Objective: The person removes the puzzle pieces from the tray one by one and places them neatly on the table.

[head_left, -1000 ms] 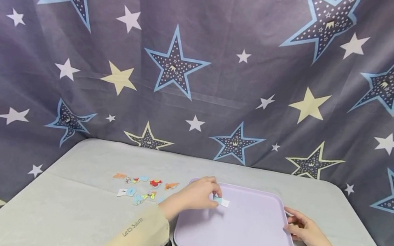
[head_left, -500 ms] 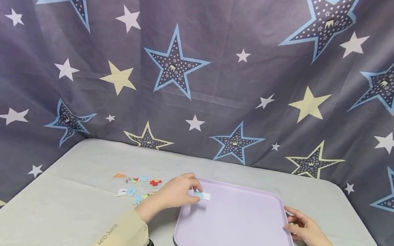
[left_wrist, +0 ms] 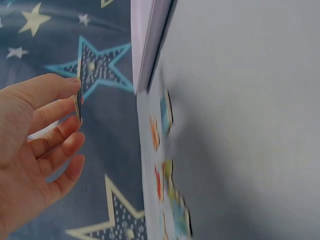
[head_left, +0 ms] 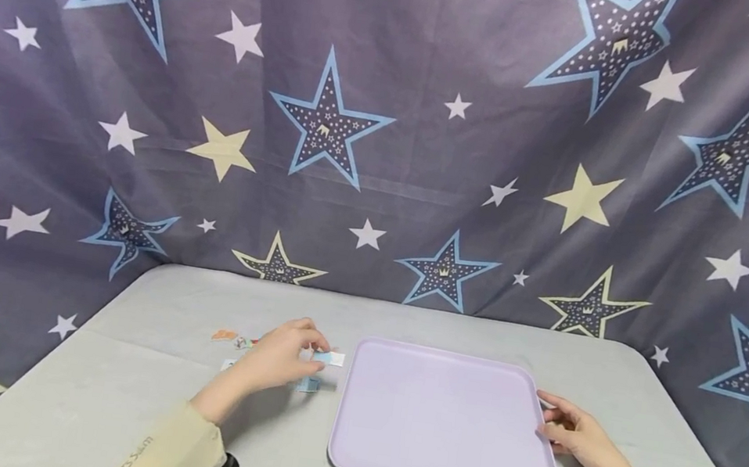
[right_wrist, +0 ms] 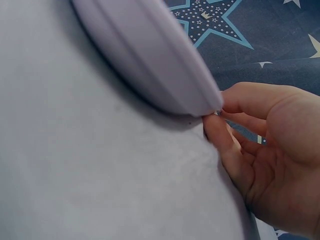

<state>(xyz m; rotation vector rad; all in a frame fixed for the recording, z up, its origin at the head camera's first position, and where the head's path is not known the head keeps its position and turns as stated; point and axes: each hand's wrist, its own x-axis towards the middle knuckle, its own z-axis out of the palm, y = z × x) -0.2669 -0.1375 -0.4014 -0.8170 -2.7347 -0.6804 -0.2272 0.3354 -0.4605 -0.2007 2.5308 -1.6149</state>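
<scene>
My left hand (head_left: 276, 356) pinches a small flat puzzle piece (head_left: 331, 358), light blue and white, between thumb and fingers. It is held just left of the lilac tray (head_left: 449, 425). Seen edge-on in the left wrist view, the thin piece (left_wrist: 78, 97) stands clear of the tabletop. Other fingers of that hand curve loosely. At the tray's right side, my right hand (head_left: 584, 444) grips the rim; the right wrist view has the tray's edge (right_wrist: 145, 50) meeting thumb and index finger. A light blue piece (head_left: 308, 385) lies beneath the left hand.
More pieces lie left of the tray, partly hidden by the left hand, including an orange one (head_left: 224, 335). The grey-covered table (head_left: 75, 399) reaches back to a dark curtain (head_left: 383, 171) with stars.
The left hand has carried the pinched puzzle piece leftward, from above the tray to beyond its left rim. Right hand and tray have stayed in place.
</scene>
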